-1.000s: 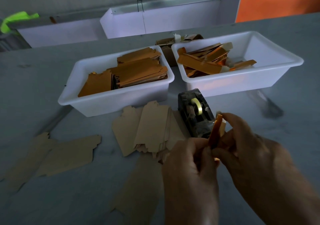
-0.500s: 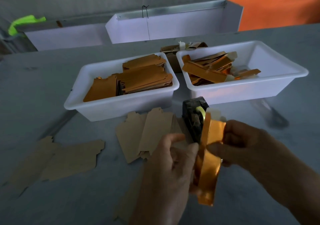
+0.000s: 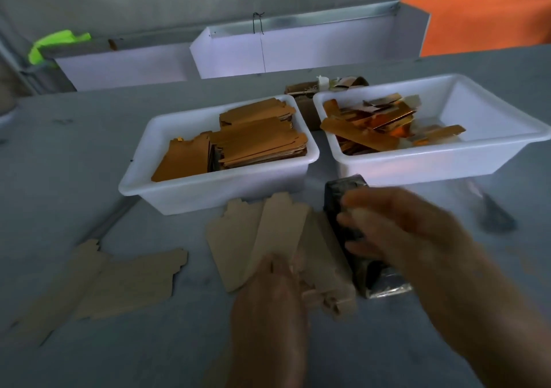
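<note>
Progress?

Left hand (image 3: 271,298) rests straight fingers on the pile of card blanks (image 3: 277,232), which lies on the table (image 3: 74,155) just left of the tape dispenser (image 3: 343,192). Right hand (image 3: 402,232) hovers over the dispenser, fingers bent and apart; blur hides any pinch. No blank is lifted yet.

Appearance of blanks?

Flat, brown, notched, overlapping. Beyond them, the left tub (image 3: 208,198) is stacked with gold blanks and the right tub (image 3: 417,165) holds jumbled folded pieces. Judged: much remains.

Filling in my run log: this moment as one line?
right hand over tape dispenser, blurred | left hand at cardboard stack | both grips unreadable
</note>
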Available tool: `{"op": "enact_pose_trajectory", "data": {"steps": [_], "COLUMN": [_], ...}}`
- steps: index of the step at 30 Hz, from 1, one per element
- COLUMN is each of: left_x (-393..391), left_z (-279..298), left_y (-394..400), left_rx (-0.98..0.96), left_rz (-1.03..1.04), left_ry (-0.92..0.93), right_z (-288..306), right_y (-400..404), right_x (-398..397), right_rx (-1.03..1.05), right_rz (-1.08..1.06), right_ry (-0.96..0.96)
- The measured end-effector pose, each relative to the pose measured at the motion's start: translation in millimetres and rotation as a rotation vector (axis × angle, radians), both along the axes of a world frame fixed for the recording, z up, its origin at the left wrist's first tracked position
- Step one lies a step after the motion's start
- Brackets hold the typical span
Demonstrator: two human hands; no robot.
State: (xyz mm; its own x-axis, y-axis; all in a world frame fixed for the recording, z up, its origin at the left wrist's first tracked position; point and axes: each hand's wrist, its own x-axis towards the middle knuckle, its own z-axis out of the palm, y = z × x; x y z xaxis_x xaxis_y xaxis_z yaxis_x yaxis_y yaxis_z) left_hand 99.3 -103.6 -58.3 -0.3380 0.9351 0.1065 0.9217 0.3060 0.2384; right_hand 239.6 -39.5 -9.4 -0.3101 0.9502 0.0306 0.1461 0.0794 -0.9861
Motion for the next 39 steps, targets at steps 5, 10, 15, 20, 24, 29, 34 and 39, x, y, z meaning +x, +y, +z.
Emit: {"op": "enact_pose_trajectory", "data": {"steps": [5, 10, 15, 20, 24, 29, 34, 39], "left_x": [3.9, 21.5, 15.3, -9.3, -26.7, -17.7, -20.7, -19.2], "left_z": [2.8, -9.4, -14.9, 10.3, 13.6, 9.4, 18.1, 20.2], "left_y": [-10.8, -18.5, -23.2, -20.7, -13.0, -11.3, -12.8, -13.6], "left_rx": [0.294, 0.420, 0.430, 0.383, 0.247, 0.310, 0.264, 0.168], "left_rz": [-0.014, -0.059, -0.042, 0.261, 0.200, 0.112, 0.200, 0.173], "left_ry": [0.220, 0.229, -0.261, -0.719, -0.693, -0.302, -0.818, -1.107], "right_z": [-39.6, -55.6, -64.5, -65.4, -68.9, -63.7, -61.9, -58.3], "right_y": [-46.3, -35.5, -30.3, -27.1, -29.0, -34.0, -44.5, -54.2], "right_x": [-30.1, -41.8, -35.0, -29.2, -29.0, -29.9, -27.5, -23.8], "right_rx": [-0.218, -0.260, -0.234, -0.239, -0.162, -0.155, 0.064, 0.043], "right_rz": [0.016, -0.087, -0.125, -0.056, -0.136, -0.071, -0.102, -0.120], "right_ry": [-0.105, -0.090, 0.017, 0.048, -0.103, -0.133, -0.300, -0.236]}}
